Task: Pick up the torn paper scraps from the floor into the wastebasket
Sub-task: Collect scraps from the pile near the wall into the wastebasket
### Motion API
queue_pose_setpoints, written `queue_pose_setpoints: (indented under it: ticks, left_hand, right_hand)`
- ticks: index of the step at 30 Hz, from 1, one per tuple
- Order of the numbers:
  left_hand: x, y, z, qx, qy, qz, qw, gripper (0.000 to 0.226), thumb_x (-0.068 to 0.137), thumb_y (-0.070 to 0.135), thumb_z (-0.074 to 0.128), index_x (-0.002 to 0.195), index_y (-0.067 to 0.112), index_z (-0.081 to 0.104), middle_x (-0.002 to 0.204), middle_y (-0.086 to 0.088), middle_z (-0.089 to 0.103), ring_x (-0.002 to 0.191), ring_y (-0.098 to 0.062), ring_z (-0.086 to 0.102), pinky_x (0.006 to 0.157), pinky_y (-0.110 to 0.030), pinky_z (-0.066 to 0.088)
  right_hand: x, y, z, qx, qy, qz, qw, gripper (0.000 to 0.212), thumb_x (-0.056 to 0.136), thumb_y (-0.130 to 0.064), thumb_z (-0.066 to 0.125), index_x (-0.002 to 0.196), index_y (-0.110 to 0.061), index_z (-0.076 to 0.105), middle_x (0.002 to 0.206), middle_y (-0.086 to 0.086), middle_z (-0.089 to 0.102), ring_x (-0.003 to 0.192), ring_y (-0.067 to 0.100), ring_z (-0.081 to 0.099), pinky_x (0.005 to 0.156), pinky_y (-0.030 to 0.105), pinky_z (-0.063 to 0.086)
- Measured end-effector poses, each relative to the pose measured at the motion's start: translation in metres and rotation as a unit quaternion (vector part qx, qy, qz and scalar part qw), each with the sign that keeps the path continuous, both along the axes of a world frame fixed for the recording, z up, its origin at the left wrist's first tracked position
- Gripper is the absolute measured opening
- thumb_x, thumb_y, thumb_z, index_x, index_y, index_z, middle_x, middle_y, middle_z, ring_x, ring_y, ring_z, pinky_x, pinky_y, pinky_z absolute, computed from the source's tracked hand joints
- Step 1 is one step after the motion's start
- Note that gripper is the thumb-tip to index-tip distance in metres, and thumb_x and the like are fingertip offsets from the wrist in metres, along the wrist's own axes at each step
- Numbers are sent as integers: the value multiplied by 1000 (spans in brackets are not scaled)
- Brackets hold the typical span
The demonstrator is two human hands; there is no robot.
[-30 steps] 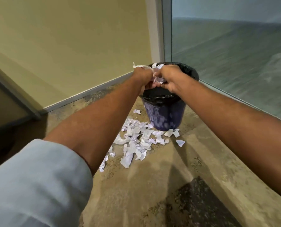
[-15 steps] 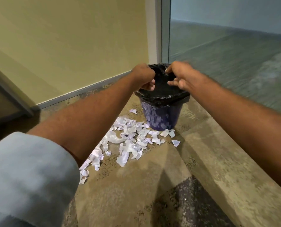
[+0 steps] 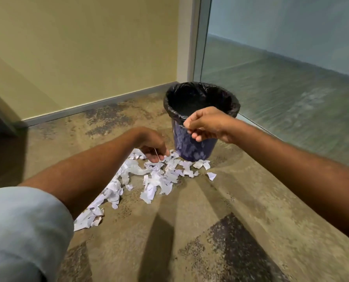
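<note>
Several white torn paper scraps [image 3: 155, 176] lie strewn on the floor in front of and to the left of the wastebasket [image 3: 192, 147], a purple bin lined with a black bag. My left hand [image 3: 153, 147] hangs low over the far end of the scrap pile, fingers curled downward and just touching the top pieces, with nothing gripped in it. My right hand [image 3: 206, 125] hovers in front of the basket's near rim, its fingers loosely bent, and I see no paper in it. The inside of the basket is dark and I cannot see its contents.
The basket stands in a corner between a yellow wall [image 3: 88, 47] with a grey baseboard and a glass panel [image 3: 281, 68] on the right. Worn brown carpet [image 3: 190, 231] stretches toward me.
Both hands were over the basket with scraps, then let them go into it. Now my left hand has dropped to the pile and my right hand has pulled back in front of the rim.
</note>
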State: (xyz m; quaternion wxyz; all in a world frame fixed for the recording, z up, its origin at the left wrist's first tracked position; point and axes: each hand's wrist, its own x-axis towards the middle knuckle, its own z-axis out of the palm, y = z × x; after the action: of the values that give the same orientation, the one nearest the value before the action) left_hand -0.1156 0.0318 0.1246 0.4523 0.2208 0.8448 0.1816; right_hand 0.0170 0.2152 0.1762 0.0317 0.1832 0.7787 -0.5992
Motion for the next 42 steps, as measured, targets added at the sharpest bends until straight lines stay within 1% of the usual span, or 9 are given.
queue_pose_setpoints:
  ticks: [5,9,14,18,25,30,33,36,42]
  left_hand:
    - [5,-28,-62,-106,74,-69,989,47,96,10,75,139,0,58,121,-22,66,96,-34,67,92,-53,63]
    - [7,-47,-90,-151,156,-142,966,83,90,19,83,160,11,38,155,-14,48,131,-35,57,67,-30,55]
    - [7,-73,-146,-78,172,-118,975,106,75,30,95,161,16,35,152,-15,53,130,-31,60,87,-31,51]
    - [19,-80,-169,-67,228,-166,957,100,69,42,94,153,14,47,148,-14,55,136,-32,54,108,-41,51]
    - [26,-73,-184,-23,294,-130,947,44,92,14,74,135,14,64,132,-10,64,117,-27,63,93,-35,57]
    - [22,-75,-192,13,281,-94,955,32,95,17,73,126,14,70,119,-7,71,108,-23,65,84,-30,53]
    - [15,-78,-194,36,262,-61,962,19,94,21,76,110,12,70,105,-6,70,97,-23,65,84,-37,59]
    - [6,-76,-195,55,265,-42,962,11,94,16,75,102,15,67,103,-8,71,91,-21,64,72,-31,54]
    - [5,-57,-201,48,254,-45,965,67,94,3,70,153,21,45,124,-14,67,90,-21,63,65,-27,53]
  right_hand:
    - [-17,-49,-66,107,-66,96,987,11,95,5,69,106,3,73,86,14,73,67,20,69,58,32,61]
    - [-27,-79,-126,221,-102,145,959,16,90,-4,79,106,-9,77,92,7,76,75,24,72,76,45,65]
    - [-16,-89,-181,356,-130,227,897,47,86,-17,84,130,-20,70,122,4,70,104,22,66,88,32,55]
    - [-13,-93,-208,397,-131,221,881,69,88,-21,79,151,-29,53,155,4,54,137,29,56,110,44,51]
    - [-12,-102,-235,453,-79,258,849,87,90,-21,79,163,-33,31,165,1,38,140,30,52,108,44,51]
    - [-19,-101,-256,475,-34,255,842,52,95,-19,67,145,-30,56,151,6,51,129,31,55,100,44,54]
    - [-18,-100,-260,464,-2,220,858,25,95,-11,65,117,-22,68,123,4,61,109,27,63,84,37,55]
    - [-13,-93,-260,422,-4,193,886,14,94,-17,70,107,-22,70,104,-1,61,95,22,63,77,37,54]
    - [-19,-64,-256,303,-39,71,950,12,89,-21,79,84,-22,68,86,-8,68,82,15,62,68,31,48]
